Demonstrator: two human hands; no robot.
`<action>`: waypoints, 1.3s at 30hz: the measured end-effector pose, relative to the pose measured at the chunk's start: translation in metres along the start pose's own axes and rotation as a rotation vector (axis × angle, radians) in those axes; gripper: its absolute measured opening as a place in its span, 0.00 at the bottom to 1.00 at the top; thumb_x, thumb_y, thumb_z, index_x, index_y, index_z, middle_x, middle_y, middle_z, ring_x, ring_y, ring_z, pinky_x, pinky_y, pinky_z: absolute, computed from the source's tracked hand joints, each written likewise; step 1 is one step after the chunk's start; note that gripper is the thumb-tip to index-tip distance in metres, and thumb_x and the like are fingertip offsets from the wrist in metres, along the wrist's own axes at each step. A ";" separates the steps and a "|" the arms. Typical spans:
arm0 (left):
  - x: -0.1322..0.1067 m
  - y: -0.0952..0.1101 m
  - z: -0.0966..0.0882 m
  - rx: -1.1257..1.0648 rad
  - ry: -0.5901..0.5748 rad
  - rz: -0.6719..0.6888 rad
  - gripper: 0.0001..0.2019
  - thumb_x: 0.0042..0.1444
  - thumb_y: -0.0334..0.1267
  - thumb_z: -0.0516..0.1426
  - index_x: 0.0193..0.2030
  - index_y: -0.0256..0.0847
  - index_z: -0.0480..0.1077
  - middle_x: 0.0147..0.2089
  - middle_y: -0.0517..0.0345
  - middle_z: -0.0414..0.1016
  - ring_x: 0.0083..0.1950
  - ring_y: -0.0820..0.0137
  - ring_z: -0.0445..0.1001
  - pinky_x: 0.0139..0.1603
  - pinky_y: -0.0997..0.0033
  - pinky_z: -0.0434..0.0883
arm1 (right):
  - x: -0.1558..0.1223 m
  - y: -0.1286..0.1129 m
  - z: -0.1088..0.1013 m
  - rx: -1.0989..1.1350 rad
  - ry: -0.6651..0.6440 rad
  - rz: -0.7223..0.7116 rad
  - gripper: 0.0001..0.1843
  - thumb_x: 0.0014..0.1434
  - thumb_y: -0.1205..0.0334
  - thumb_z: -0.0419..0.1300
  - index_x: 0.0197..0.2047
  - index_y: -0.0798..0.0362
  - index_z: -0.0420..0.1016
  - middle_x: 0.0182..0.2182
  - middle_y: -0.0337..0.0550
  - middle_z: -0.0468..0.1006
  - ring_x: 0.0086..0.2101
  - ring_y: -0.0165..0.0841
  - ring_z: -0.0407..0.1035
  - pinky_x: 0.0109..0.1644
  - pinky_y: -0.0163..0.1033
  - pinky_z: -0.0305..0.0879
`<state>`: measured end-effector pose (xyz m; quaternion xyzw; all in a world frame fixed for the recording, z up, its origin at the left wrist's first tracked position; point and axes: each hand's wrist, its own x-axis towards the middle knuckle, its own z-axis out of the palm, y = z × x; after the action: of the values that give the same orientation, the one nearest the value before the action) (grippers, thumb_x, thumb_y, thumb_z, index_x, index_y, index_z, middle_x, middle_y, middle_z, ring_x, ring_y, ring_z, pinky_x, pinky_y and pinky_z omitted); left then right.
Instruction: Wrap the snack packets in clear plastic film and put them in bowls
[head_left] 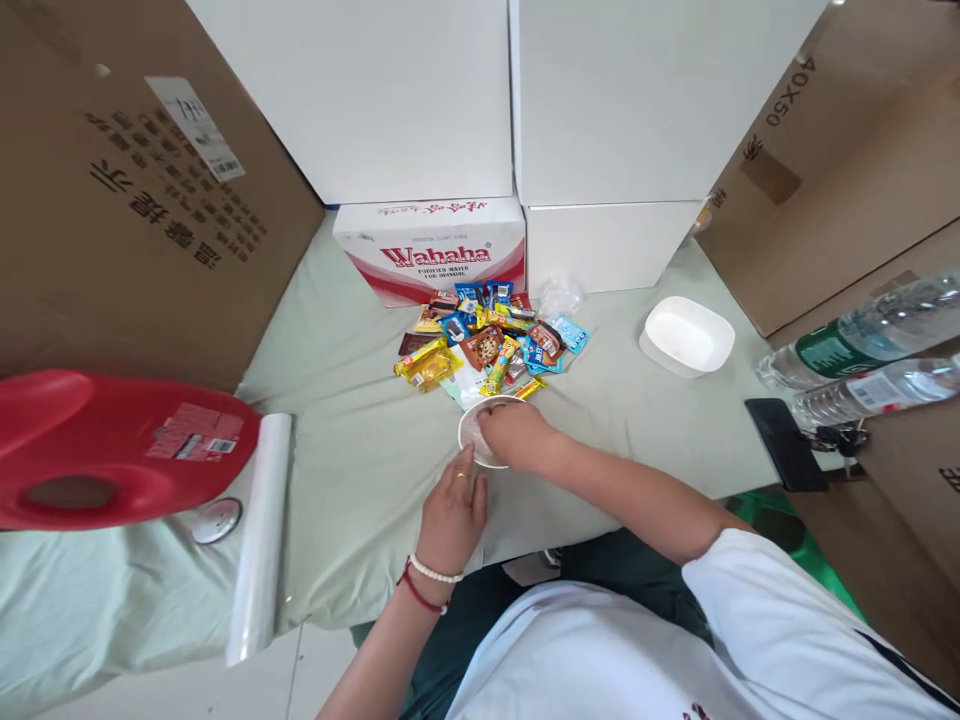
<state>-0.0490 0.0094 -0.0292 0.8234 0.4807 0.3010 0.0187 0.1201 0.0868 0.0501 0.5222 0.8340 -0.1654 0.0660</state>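
A small round white bowl [472, 432] sits on the pale green cloth [360, 440] in front of me. My right hand [517, 436] lies over the bowl's right side, fingers curled down onto it. My left hand [454, 505], with a ring and bead bracelets, rests just below the bowl, fingertips pinched at its near rim. Behind the bowl lies a heap of wrapped snacks [487, 340] in blue, yellow and brown packets.
A white rectangular dish [686, 335] stands at the right. A roll of clear film [259, 530] and a red jug [112, 445] lie at the left. A phone [784, 442], keys and two water bottles [862, 365] are at the right edge. Cardboard and white boxes wall the back.
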 end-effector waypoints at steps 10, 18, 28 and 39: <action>0.002 -0.018 0.003 -0.052 0.035 0.012 0.13 0.69 0.33 0.54 0.59 0.40 0.69 0.47 0.47 0.84 0.49 0.61 0.83 0.48 0.63 0.81 | -0.047 0.098 -0.031 0.882 0.659 -0.153 0.30 0.57 0.42 0.69 0.57 0.50 0.75 0.51 0.49 0.82 0.51 0.46 0.78 0.56 0.51 0.74; 0.017 0.002 -0.023 -0.142 0.001 0.048 0.11 0.69 0.32 0.55 0.56 0.41 0.70 0.41 0.51 0.82 0.42 0.66 0.82 0.42 0.69 0.80 | 0.113 0.210 -0.068 -0.011 0.707 0.440 0.34 0.64 0.60 0.58 0.71 0.59 0.56 0.62 0.62 0.69 0.60 0.53 0.63 0.63 0.58 0.65; -0.012 0.032 -0.051 -0.237 -0.039 -0.004 0.12 0.68 0.30 0.55 0.56 0.42 0.72 0.44 0.51 0.82 0.43 0.68 0.82 0.41 0.72 0.80 | 0.097 0.213 -0.078 0.129 0.227 0.366 0.49 0.59 0.55 0.68 0.75 0.66 0.53 0.71 0.71 0.60 0.69 0.56 0.55 0.72 0.56 0.51; 0.022 0.096 -0.024 -0.495 -0.177 0.154 0.10 0.70 0.32 0.53 0.51 0.41 0.75 0.36 0.54 0.80 0.33 0.71 0.78 0.33 0.73 0.76 | -0.204 0.092 -0.017 0.281 0.240 -0.348 0.22 0.70 0.51 0.61 0.64 0.49 0.74 0.60 0.53 0.77 0.52 0.37 0.77 0.52 0.40 0.75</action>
<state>0.0210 -0.0307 0.0316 0.8511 0.3250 0.3365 0.2383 0.2942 -0.0432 0.1050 0.3906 0.8821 -0.2252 -0.1363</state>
